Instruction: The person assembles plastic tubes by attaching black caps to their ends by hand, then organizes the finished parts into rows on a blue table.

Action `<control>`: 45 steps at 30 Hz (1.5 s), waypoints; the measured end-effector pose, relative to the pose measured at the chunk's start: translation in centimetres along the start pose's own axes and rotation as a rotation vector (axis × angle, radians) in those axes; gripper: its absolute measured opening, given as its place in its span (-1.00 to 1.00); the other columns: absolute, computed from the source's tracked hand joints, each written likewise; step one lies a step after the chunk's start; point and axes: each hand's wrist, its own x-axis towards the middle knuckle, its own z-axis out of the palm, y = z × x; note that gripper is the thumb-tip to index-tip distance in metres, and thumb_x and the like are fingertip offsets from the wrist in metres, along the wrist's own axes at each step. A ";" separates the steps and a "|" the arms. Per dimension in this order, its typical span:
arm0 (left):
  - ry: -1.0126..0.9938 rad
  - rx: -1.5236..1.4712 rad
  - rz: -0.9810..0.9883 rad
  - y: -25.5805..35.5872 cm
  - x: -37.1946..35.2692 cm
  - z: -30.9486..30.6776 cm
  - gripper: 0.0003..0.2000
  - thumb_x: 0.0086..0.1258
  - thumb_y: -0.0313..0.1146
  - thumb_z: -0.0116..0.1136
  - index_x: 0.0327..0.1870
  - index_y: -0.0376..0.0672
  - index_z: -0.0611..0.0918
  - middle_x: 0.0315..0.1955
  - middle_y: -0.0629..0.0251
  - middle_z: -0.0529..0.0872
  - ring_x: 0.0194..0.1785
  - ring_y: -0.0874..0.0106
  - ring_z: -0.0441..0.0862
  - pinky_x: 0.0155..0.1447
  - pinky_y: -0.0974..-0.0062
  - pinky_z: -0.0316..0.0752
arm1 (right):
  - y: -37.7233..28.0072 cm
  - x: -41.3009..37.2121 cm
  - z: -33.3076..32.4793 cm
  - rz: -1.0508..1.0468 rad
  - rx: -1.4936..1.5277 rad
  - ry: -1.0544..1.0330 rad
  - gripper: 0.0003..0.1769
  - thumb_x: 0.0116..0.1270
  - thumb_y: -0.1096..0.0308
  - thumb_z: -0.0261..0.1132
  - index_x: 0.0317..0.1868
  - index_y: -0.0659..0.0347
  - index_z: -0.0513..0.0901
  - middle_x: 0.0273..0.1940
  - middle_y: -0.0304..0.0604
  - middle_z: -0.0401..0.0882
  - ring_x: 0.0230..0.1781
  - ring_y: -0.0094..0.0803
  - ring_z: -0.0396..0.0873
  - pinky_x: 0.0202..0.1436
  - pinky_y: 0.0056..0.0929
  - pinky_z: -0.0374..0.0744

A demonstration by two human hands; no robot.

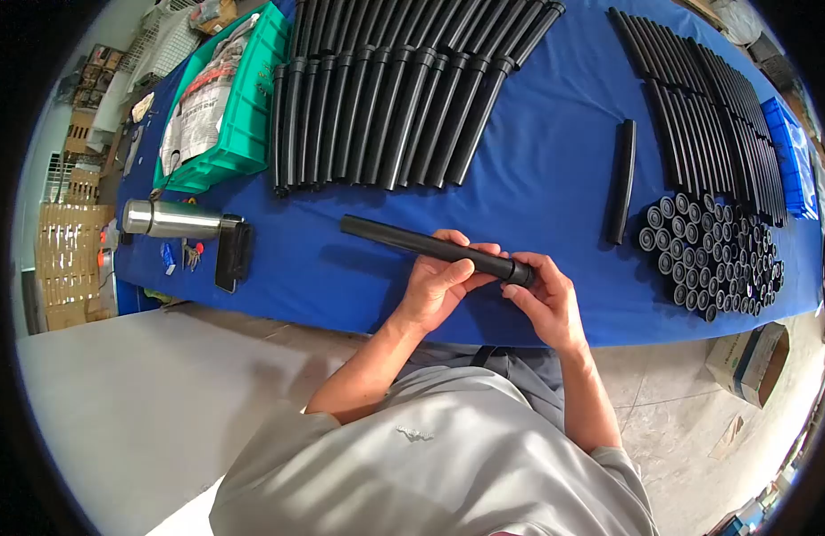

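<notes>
A black tube [395, 237] lies across both hands above the blue cloth, its free end pointing to the left. My left hand [441, 281] is wrapped round the tube near its right part, thumb on top. At the tube's right end sits a black cap [520, 273]; the fingers of my right hand [548, 302] close round it. How far the cap sits on the tube is partly hidden by the fingers. To the right, a single black tube [623, 183] lies on the cloth beside a cluster of round black caps [698, 255].
Rows of capped black tubes [368, 125] lie at the back, more tubes [689, 107] at the right. A green crate [238, 116] with newspaper, a steel flask [171, 219], a phone [234, 256] and keys [194, 256] are left. A blue bin [790, 161] stands far right.
</notes>
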 end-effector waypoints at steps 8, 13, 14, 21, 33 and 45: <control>0.027 0.041 -0.009 0.0 -0.3 0.6 -0.69 0.52 -0.53 0.31 0.18 -0.06 0.52 0.21 -0.15 0.70 0.27 0.09 0.73 0.36 0.03 0.72 | -0.3 -0.3 0.1 -0.202 -0.278 0.068 -0.55 0.33 0.50 0.48 0.21 0.34 0.62 -0.02 -0.05 0.71 -0.15 -0.31 0.73 -0.12 -0.38 0.67; 0.038 0.099 0.016 -0.3 -0.5 0.6 -0.68 0.53 -0.51 0.32 0.19 -0.04 0.53 0.20 -0.14 0.71 0.27 0.09 0.73 0.35 0.02 0.73 | 0.0 -0.4 0.1 -0.305 -0.387 0.078 -0.57 0.34 0.51 0.47 0.20 0.35 0.63 0.03 0.04 0.72 -0.08 -0.11 0.75 -0.05 -0.30 0.69; 0.055 0.109 0.029 -0.4 -0.7 0.6 -0.68 0.53 -0.51 0.32 0.19 -0.04 0.52 0.19 -0.14 0.71 0.27 0.09 0.74 0.34 0.04 0.74 | -0.1 -0.4 0.3 -0.306 -0.397 0.075 -0.57 0.34 0.52 0.47 0.20 0.35 0.63 0.03 0.06 0.72 -0.07 -0.08 0.75 -0.03 -0.28 0.69; 0.091 0.124 0.025 -0.4 -0.8 1.4 -0.67 0.51 -0.54 0.34 0.16 -0.06 0.50 0.15 -0.08 0.73 0.21 0.19 0.76 0.28 0.15 0.78 | 0.1 -0.4 0.4 -0.405 -0.491 0.089 -0.55 0.33 0.55 0.47 0.21 0.38 0.61 0.06 0.14 0.70 -0.03 0.01 0.76 0.02 -0.20 0.71; 0.166 0.092 0.001 -1.0 -0.9 2.0 -0.67 0.48 -0.51 0.38 0.14 -0.13 0.50 0.10 -0.04 0.76 0.19 0.24 0.78 0.20 0.23 0.83 | 0.4 -0.8 0.8 -0.469 -0.609 0.118 -0.53 0.34 0.53 0.46 0.23 0.37 0.58 0.07 0.17 0.68 -0.04 0.08 0.73 0.00 -0.14 0.70; 0.019 -0.036 0.010 1.2 -0.3 -0.4 -0.59 0.53 -0.43 0.33 0.36 0.00 0.54 0.26 0.01 0.72 0.43 0.02 0.61 0.39 -0.11 0.68 | 0.6 -2.1 -0.2 -0.038 -0.072 0.145 -0.61 0.36 0.50 0.47 0.15 0.37 0.61 -0.25 -0.21 0.63 -0.31 -0.58 0.55 -0.19 -0.54 0.57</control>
